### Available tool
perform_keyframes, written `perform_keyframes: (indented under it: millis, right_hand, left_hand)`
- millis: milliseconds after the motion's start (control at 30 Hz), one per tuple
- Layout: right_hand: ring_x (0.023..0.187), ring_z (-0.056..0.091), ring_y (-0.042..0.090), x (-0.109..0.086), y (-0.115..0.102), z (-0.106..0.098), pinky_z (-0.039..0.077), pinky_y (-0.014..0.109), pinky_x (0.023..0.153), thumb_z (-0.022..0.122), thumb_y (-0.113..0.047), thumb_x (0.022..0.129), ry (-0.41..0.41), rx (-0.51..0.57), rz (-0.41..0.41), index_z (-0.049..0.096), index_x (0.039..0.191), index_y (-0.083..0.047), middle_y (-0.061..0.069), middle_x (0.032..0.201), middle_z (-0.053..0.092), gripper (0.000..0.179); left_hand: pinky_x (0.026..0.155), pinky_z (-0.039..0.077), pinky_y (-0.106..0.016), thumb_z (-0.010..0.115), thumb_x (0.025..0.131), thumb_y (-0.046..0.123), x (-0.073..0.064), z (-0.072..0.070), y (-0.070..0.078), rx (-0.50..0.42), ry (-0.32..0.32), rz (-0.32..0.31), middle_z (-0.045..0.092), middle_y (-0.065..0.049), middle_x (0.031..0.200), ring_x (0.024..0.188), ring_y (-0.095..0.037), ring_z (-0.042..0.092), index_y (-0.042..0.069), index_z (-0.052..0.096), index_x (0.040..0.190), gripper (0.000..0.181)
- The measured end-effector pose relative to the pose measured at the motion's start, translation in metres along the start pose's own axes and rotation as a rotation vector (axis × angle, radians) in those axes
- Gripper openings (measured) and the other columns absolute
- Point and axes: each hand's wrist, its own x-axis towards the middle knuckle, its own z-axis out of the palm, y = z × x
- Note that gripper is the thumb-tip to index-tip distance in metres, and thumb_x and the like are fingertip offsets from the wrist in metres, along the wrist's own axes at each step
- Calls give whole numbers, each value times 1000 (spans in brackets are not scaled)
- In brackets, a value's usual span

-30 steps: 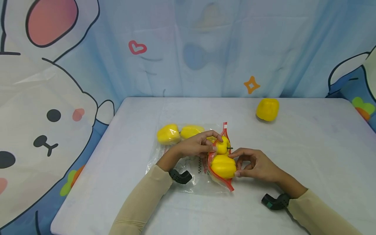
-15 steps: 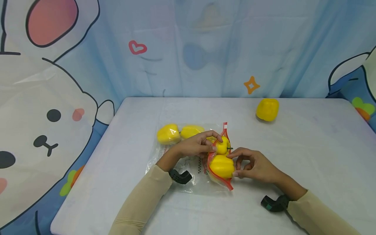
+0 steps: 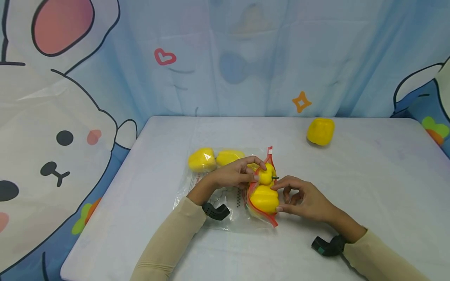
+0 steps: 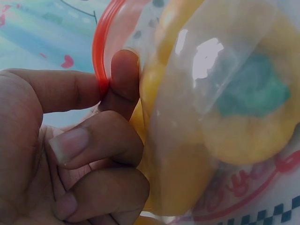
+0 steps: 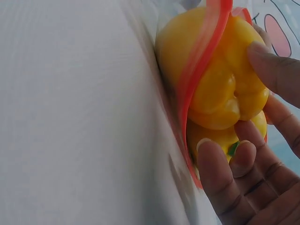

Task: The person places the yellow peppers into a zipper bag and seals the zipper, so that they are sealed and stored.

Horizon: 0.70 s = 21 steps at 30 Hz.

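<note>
A clear zip bag (image 3: pixel 225 224) with a red zip edge lies on the table, its mouth toward the right. My left hand (image 3: pixel 233 173) pinches the red zip edge (image 4: pixel 99 51) between thumb and index finger. With thumb and index finger, my right hand (image 3: pixel 306 199) holds a yellow bell pepper (image 3: pixel 264 200) that sits partly inside the mouth. Just beyond it, a second yellow bell pepper (image 3: pixel 266 174) with a dark stem also lies at the mouth. Deeper in the bag are more yellow bell peppers (image 3: pixel 201 160), seen through the plastic; my left hand hides part of them.
Another yellow bell pepper (image 3: pixel 320 132) stands alone near the table's far edge, right of the bag. The white table (image 3: pixel 369 168) ends at a blue cartoon-printed curtain (image 3: pixel 246 89). Black wrist cameras (image 3: pixel 216 211) are worn on both wrists.
My right hand has moved slightly left, and the bell pepper it holds has gone a little deeper into the bag's mouth. My left hand keeps its place on the zip edge.
</note>
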Motion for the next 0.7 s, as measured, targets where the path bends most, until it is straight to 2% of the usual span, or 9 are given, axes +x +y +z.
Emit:
perform_keyframes:
  millis: [267,367,533,700]
  right_hand:
    - [71,54,13,1,-6,3,54,27,55,83,-10,77,29,-29,-25,65,117,-17,4,117,61,45]
    - [72,54,12,2,-8,4,53,26,55,83,-13,77,22,-70,-46,64,119,-18,2,115,62,46]
    - [81,59,10,2,-9,5,54,24,57,83,-24,79,-10,-144,-52,60,122,-23,-5,112,64,50]
    - [88,62,13,1,-11,5,55,25,59,84,-26,77,-19,-134,-30,59,124,-23,-5,114,64,54]
  left_hand:
    - [58,44,-25,52,99,8,0,-1,-1,12,8,-12,51,-2,64,55,-18,41,12,46,128,30]
    - [58,43,-25,52,99,7,0,-1,0,16,2,-5,51,-2,64,55,-18,40,11,46,128,30]
    - [56,41,-26,52,98,6,0,-1,-1,18,-4,9,50,-1,63,54,-20,37,10,46,128,30]
    - [56,38,-28,51,98,5,0,-1,-2,10,-11,20,50,-1,62,54,-22,35,10,46,127,30]
